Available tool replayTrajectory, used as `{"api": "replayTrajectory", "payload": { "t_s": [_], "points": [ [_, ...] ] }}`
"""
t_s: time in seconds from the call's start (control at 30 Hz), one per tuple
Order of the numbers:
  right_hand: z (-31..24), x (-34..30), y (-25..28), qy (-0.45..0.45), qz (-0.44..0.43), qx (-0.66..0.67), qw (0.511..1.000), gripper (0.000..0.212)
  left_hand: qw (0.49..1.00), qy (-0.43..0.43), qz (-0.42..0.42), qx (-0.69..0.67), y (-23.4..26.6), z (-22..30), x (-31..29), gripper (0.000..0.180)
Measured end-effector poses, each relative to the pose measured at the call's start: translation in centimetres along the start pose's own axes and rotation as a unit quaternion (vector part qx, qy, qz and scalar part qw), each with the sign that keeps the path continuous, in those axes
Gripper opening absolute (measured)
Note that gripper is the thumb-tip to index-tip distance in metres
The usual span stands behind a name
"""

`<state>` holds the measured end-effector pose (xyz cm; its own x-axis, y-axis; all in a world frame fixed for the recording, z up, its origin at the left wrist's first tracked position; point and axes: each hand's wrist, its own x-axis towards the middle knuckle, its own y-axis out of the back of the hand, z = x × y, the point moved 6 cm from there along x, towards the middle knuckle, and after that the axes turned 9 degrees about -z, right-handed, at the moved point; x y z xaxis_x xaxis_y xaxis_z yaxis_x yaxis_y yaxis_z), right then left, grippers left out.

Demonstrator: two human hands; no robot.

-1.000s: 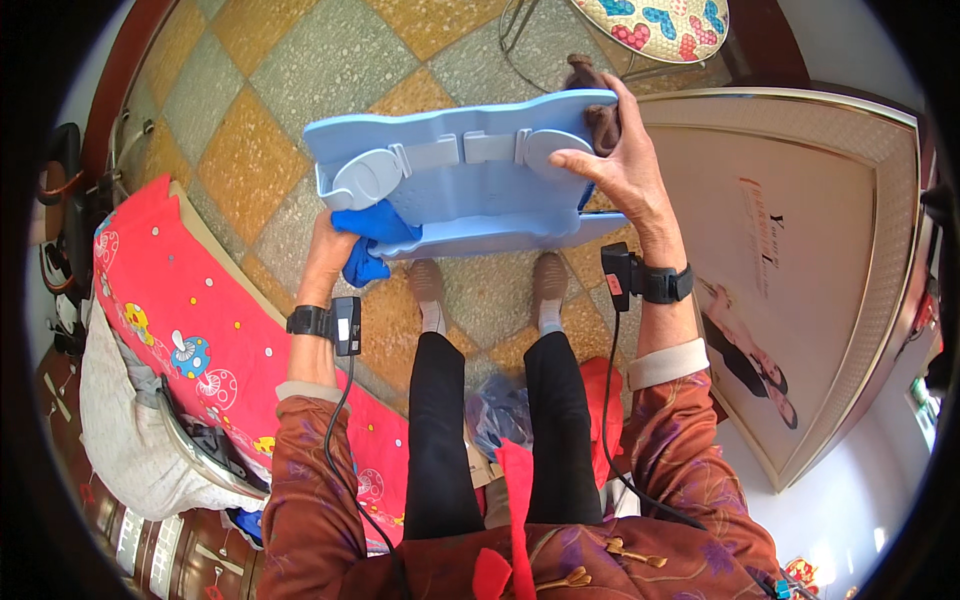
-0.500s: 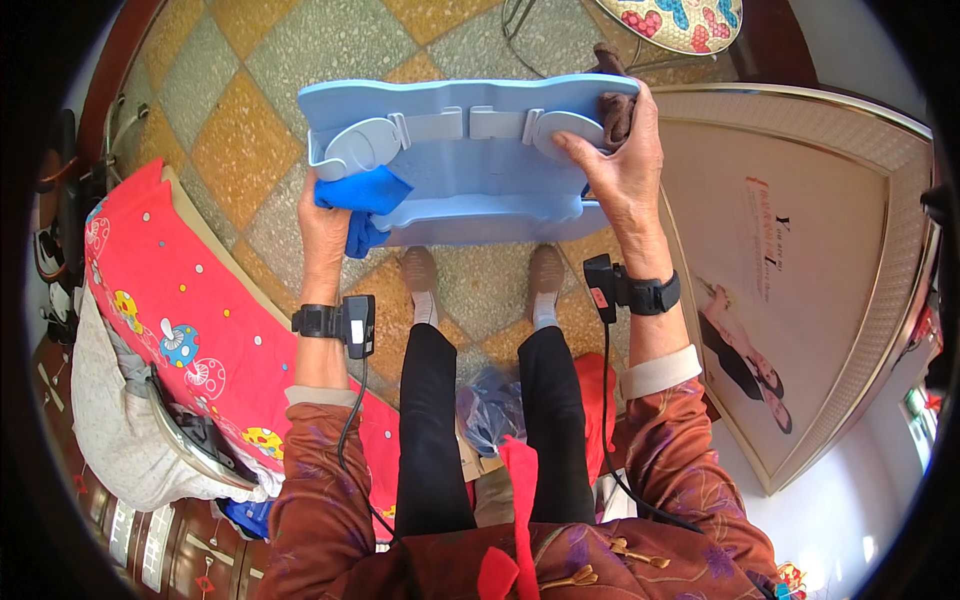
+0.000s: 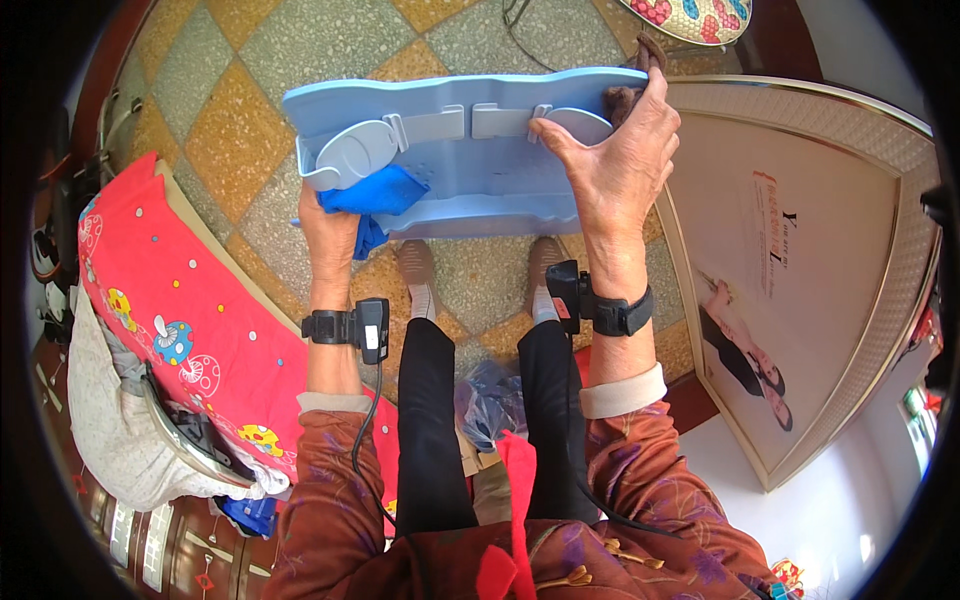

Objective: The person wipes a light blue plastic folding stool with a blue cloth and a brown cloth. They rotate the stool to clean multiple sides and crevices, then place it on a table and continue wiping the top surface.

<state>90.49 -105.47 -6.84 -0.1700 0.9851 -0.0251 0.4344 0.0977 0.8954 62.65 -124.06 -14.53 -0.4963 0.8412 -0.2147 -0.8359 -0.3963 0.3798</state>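
Note:
A light blue plastic rack (image 3: 480, 160) with a wavy back edge and round tabs is held up over the floor. My left hand (image 3: 330, 232) is closed on its lower left corner, with a bright blue cloth (image 3: 385, 190) bunched between hand and rack; the left fingertips are hidden. At the right end, my right hand (image 3: 622, 165) grips the rack, thumb by the right round tab and fingers round the outer edge. A dark brown cloth (image 3: 620, 100) sits between that hand and the rack's top right corner.
A red mushroom-print cover (image 3: 190, 320) lies to my left. On the right leans a large framed picture (image 3: 800, 270). A patterned stool seat (image 3: 700, 18) stands at the far right. My shoes (image 3: 415, 265) and a clear plastic bag (image 3: 490, 400) are below.
My right hand has shifted along the rack's right end, its wrist moving inward. The rack has tilted slightly, its left end lower and farther left. The blue cloth has slid a little rightward.

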Motion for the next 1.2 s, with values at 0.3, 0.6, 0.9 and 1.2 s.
{"api": "replayTrajectory", "payload": {
  "t_s": [0.3, 0.6, 0.9, 1.2],
  "points": [
    [-0.8, -0.1, 0.3, -0.017, -0.028, -0.024, 0.999, 0.120, 0.995, 0.002, 0.020, 0.093, -0.3, 1.5, -0.5, 0.051],
    [-1.0, -0.7, 0.8, -0.015, -0.015, -0.025, 0.999, 0.119, 0.994, 0.079, -0.070, -0.033, 2.4, -1.6, 0.1, 0.037],
    [-1.1, -1.3, 1.3, -0.032, -0.025, -0.025, 0.999, 0.117, 0.992, 0.061, -0.081, -0.068, 2.5, -1.7, -0.5, 0.034],
    [1.2, -0.8, 2.0, 0.000, -0.090, 0.019, 0.996, 0.101, 0.990, 0.084, -0.070, -0.092, 2.2, -2.0, -0.5, 0.034]
  ]
}}
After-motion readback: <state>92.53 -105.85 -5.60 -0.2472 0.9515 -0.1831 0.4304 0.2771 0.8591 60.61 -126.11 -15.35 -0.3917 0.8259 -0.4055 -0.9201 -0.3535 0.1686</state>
